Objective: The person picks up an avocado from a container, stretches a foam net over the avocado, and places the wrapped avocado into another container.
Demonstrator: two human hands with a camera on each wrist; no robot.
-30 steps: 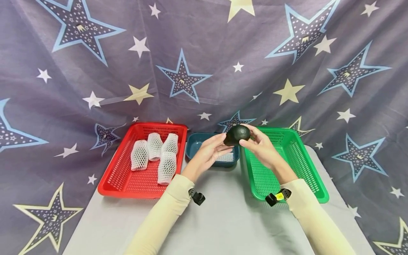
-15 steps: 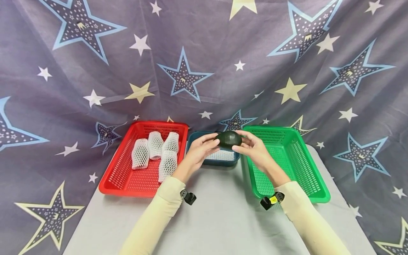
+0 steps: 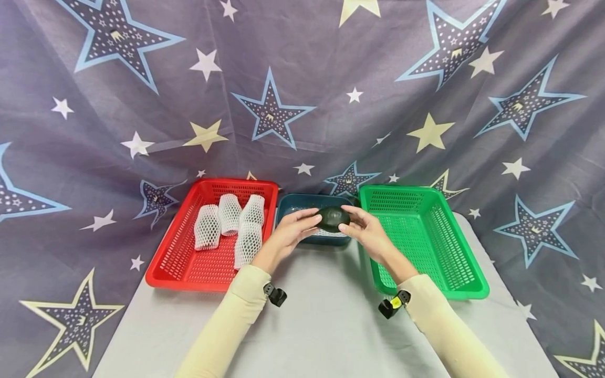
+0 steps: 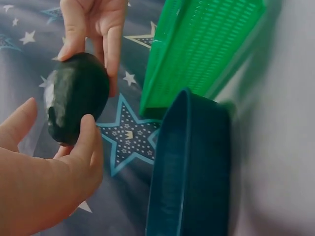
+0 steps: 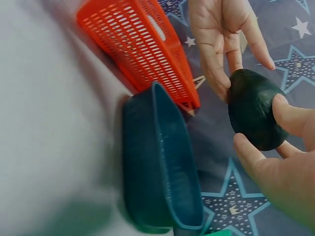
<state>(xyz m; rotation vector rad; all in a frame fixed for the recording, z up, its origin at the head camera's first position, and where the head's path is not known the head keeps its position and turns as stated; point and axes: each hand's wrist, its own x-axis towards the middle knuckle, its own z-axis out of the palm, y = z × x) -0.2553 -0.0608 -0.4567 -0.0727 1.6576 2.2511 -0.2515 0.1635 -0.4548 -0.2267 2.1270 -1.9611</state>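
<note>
A dark green, glossy avocado [image 3: 332, 219] is held up between both hands, overlapping the dark blue bin [image 3: 294, 203] in the head view. My right hand [image 3: 369, 234] pinches its right end, thumb on one side and fingers on the other, as the right wrist view shows. At the opposite end, fingers of my left hand [image 3: 286, 234] touch the avocado [image 4: 76, 101]. The left thumb [image 4: 20, 123] stands away from the skin in the left wrist view. White foam netting [image 3: 326, 233] shows in the bin beneath the avocado.
Left of the bin, a red basket [image 3: 203, 270] holds several white foam net sleeves [image 3: 206, 228]. On the right stands a green basket [image 3: 397, 236]. All sit on a pale cloth-covered table [image 3: 321, 315] before a star-patterned curtain [image 3: 302, 52].
Both hands have brought the avocado left and lower, nearer the bin. It has turned to lie more level across the head view. The baskets have stayed put.
</note>
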